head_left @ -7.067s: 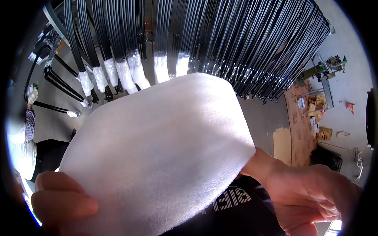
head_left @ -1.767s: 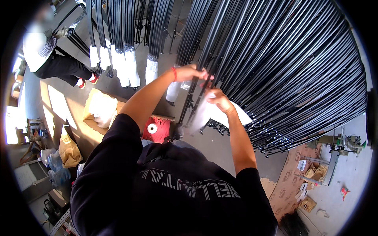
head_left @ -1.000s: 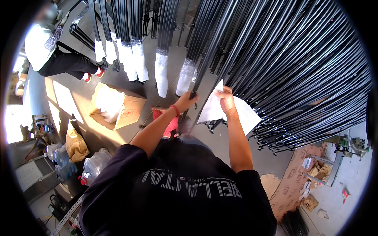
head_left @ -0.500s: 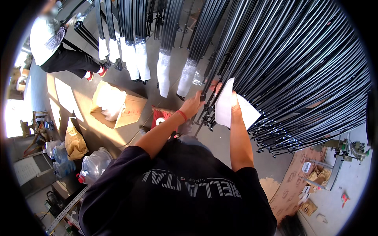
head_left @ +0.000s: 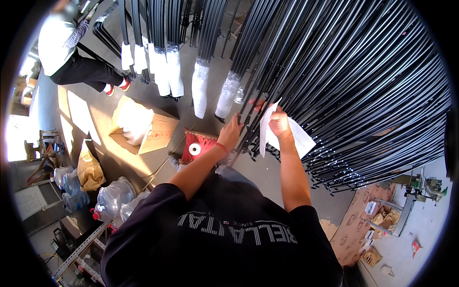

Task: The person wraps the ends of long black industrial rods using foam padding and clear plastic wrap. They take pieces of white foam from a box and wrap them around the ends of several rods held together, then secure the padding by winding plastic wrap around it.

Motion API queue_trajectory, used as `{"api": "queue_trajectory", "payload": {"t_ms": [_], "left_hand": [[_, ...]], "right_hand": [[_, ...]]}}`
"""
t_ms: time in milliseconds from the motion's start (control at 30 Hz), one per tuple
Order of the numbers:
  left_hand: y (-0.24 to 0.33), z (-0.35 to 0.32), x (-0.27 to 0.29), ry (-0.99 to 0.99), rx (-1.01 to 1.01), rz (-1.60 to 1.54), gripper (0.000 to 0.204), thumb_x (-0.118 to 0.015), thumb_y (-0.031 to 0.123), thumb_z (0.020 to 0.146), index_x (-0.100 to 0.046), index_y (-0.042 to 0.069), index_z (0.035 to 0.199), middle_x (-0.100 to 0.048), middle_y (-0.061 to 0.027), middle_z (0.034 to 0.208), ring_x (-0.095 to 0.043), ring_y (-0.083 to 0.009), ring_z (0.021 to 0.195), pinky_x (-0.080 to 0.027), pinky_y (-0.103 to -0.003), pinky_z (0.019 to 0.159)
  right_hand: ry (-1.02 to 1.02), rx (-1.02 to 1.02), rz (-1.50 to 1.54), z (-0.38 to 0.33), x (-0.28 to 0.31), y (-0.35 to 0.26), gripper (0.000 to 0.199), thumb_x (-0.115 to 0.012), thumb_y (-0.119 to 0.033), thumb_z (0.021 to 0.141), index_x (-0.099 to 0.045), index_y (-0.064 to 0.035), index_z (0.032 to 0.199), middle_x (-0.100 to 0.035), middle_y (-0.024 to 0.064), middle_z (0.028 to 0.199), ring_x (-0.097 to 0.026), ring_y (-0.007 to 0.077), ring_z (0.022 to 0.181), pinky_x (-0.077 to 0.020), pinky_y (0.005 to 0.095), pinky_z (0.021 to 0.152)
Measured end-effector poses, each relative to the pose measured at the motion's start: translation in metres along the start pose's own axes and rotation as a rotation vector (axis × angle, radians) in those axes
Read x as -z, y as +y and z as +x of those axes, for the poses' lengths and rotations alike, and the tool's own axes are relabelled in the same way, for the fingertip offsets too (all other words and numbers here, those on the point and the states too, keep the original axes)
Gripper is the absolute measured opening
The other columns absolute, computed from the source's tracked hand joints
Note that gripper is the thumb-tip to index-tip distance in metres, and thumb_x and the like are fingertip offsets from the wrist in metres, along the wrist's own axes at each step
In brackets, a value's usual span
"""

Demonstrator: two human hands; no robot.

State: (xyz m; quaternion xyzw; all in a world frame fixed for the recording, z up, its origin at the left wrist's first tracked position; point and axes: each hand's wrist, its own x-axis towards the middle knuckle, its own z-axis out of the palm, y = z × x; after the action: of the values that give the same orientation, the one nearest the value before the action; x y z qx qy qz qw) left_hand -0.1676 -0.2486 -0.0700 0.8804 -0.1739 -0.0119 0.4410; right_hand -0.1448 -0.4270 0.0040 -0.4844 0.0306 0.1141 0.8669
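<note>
My left hand (head_left: 230,134), with a red band at the wrist, is closed around the lower part of a few black metal tubes (head_left: 245,128) standing in front of me. Pinched in my right hand (head_left: 280,123) is a thin white foam sheet (head_left: 299,138), folded over and hanging on both sides of the fingers. The sheet is close beside those tubes and hides part of them. Some fingertips (head_left: 258,104) show between the tubes just beyond the sheet; whose they are is hard to tell. Bundles with white-wrapped ends (head_left: 199,91) stand to the left.
A dense row of black tubes (head_left: 373,95) fills the right side. An open cardboard box (head_left: 160,130) and a red box holding a white roll (head_left: 194,149) sit on the floor. Large plastic bottles (head_left: 114,197) stand at the lower left. Another person (head_left: 62,43) works at the far left.
My right hand has come into fuller view above the sheet, which has shifted slightly. My left hand has moved a little left and down along the tubes.
</note>
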Motion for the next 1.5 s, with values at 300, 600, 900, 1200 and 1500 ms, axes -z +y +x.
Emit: {"api": "queue_trajectory", "payload": {"t_ms": [300, 600, 900, 1200, 1500], "left_hand": [[-0.005, -0.001, 0.025, -0.055, -0.015, 0.111, 0.028, -0.053, 0.023, 0.082, -0.046, 0.009, 0.105, -0.058, -0.015, 0.091, -0.056, -0.0361, 0.075, -0.045, -0.041, 0.063], [-0.032, 0.016, 0.04, -0.193, 0.801, -0.798, 0.021, -0.059, 0.023, 0.081, -0.056, 0.003, 0.076, -0.054, -0.0072, 0.067, -0.055, -0.0181, 0.06, -0.045, -0.029, 0.055], [-0.035, 0.024, 0.021, -0.122, 1.08, -1.178, 0.014, -0.064, 0.015, 0.077, -0.056, 0.004, 0.079, -0.055, -0.0021, 0.067, -0.055, -0.0118, 0.064, -0.047, -0.023, 0.056], [0.023, 0.024, 0.04, 0.285, 0.009, 0.079, 0.018, -0.059, 0.009, 0.074, -0.047, 0.003, 0.087, -0.056, -0.0151, 0.079, -0.054, -0.0344, 0.074, -0.043, -0.04, 0.066], [0.036, 0.012, 0.031, 0.302, 0.131, -0.175, 0.012, -0.054, 0.002, 0.074, -0.049, 0.002, 0.085, -0.051, -0.0127, 0.073, -0.054, -0.0321, 0.07, -0.043, -0.039, 0.064]], "right_hand": [[-0.027, 0.004, 0.022, -0.001, 0.003, -0.002, 0.021, -0.062, -0.015, 0.053, -0.055, -0.0033, 0.069, -0.055, 0.0148, 0.101, -0.05, 0.0208, 0.095, -0.0328, 0.0261, 0.087], [-0.033, 0.016, -0.043, 0.002, 0.01, 0.001, 0.021, -0.062, -0.016, 0.052, -0.054, -0.0048, 0.067, -0.055, 0.0082, 0.088, -0.046, 0.0232, 0.102, -0.0288, 0.0285, 0.089], [-0.23, -0.064, -0.115, 0.012, 0.006, -0.005, 0.066, -0.061, -0.025, 0.051, -0.051, 0.0031, 0.109, -0.054, 0.0131, 0.112, -0.047, 0.0235, 0.105, -0.0277, 0.0302, 0.095], [-0.289, -0.085, -0.096, 0.016, 0.008, -0.004, 0.059, -0.06, -0.022, 0.055, -0.055, 0.005, 0.107, -0.052, 0.0149, 0.116, -0.047, 0.0251, 0.108, -0.0263, 0.0317, 0.097], [-0.308, -0.062, -0.138, 0.018, 0.007, -0.006, 0.052, -0.057, -0.016, 0.056, -0.057, 0.0043, 0.103, -0.055, 0.013, 0.111, -0.051, 0.0226, 0.101, -0.0326, 0.0312, 0.093]]}}
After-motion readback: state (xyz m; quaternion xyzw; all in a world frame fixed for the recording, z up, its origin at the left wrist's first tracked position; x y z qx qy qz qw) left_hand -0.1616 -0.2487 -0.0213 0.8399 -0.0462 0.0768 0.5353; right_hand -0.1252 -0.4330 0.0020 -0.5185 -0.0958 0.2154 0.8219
